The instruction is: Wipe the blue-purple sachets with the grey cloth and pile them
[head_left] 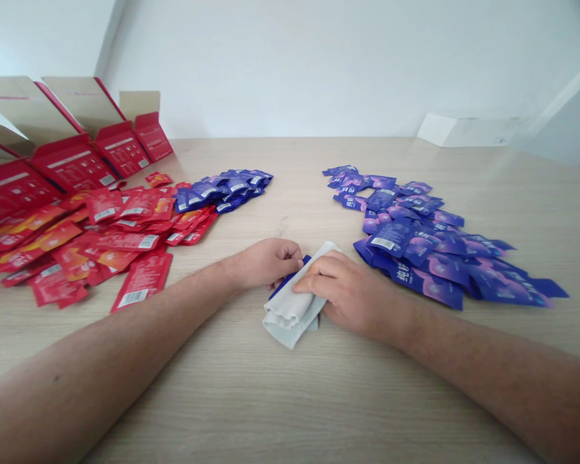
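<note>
In the middle of the table, my right hand point(341, 283) grips a folded white cloth point(290, 309) between thumb and fingers. Under and beside the cloth shows a strip of a blue sachet point(283, 285), mostly hidden. My left hand point(270, 261) pinches that sachet at its left edge, fingers curled. To the right lies a spread pile of blue-purple sachets point(415, 238) with pink print. A smaller heap of blue sachets point(225, 188) lies beyond my left hand, barcodes facing up.
Many red and orange sachets point(120, 241) cover the left of the table point(270, 399). Behind them stand several red cardboard boxes point(72, 161) with raised flaps. A white box point(468, 131) lies at the back right, near the wall.
</note>
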`<state>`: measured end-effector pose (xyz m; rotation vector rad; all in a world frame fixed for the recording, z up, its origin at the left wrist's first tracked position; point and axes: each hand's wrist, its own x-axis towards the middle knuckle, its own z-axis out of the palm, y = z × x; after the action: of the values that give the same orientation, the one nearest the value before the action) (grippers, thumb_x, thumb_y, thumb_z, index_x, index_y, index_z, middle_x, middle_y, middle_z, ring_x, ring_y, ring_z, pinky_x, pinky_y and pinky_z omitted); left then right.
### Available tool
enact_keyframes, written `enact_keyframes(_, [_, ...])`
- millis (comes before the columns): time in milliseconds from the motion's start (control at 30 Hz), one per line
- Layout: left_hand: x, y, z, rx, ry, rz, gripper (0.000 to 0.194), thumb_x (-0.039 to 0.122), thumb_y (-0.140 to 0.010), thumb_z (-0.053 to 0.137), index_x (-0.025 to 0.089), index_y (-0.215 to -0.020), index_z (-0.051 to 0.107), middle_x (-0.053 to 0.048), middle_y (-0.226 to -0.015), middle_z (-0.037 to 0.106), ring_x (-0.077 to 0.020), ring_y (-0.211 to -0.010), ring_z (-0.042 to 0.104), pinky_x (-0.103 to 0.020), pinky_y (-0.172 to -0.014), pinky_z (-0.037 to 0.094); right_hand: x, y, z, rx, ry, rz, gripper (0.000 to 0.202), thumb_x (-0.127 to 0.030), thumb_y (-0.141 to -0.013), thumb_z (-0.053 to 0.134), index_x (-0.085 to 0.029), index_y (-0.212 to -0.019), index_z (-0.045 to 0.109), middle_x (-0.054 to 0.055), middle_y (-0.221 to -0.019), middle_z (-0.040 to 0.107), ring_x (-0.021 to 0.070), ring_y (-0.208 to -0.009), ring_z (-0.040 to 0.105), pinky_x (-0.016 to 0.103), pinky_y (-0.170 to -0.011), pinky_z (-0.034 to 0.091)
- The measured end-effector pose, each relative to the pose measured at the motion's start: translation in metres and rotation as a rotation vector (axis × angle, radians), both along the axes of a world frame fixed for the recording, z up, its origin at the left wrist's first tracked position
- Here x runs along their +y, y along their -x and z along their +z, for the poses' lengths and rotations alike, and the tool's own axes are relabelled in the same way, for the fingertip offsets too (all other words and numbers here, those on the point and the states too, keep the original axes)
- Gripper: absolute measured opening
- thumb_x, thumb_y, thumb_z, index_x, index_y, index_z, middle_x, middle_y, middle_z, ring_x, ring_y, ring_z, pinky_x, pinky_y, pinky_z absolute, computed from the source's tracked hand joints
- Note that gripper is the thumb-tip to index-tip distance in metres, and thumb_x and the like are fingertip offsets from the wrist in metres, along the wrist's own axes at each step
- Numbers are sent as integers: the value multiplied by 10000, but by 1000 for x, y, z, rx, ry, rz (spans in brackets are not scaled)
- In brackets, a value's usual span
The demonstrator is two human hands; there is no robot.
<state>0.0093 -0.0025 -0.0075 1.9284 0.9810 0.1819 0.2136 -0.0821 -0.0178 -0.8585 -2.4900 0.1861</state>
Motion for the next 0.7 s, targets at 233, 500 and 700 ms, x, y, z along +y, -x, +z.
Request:
enact_keyframes(233, [0, 0, 0, -2, -12, 8, 193, 387, -858, 529, 202, -831, 573, 52, -552, 540, -94, -441, 520, -180, -387, 377, 3, -2, -2, 3, 15, -96, 348, -65, -842, 596, -212, -1149, 664, 72, -1041, 643, 231, -1018, 554, 410, -924, 451])
enact_keyframes(500, [1, 0, -2, -8, 4, 12, 185, 384, -854, 532, 205, -844, 578, 50, -557, 556, -97, -440, 531, -184, -393, 392, 3, -3, -2, 11, 9, -57, 329, -69, -841, 602, -212, -1130, 667, 72, -1038, 643, 229, -1018, 558, 406, -919, 456])
enact_keyframes(700, [1, 0, -1, -11, 4, 3, 178, 376, -857, 530, 206, -835, 580, 50, -552, 550, -97, -438, 527, -187, -395, 397, 2, -2, -2, 1, 12, -14, 369, -33, -810, 595, -205, -1129, 663, 69, -1062, 646, 232, -1021, 551, 394, -919, 458])
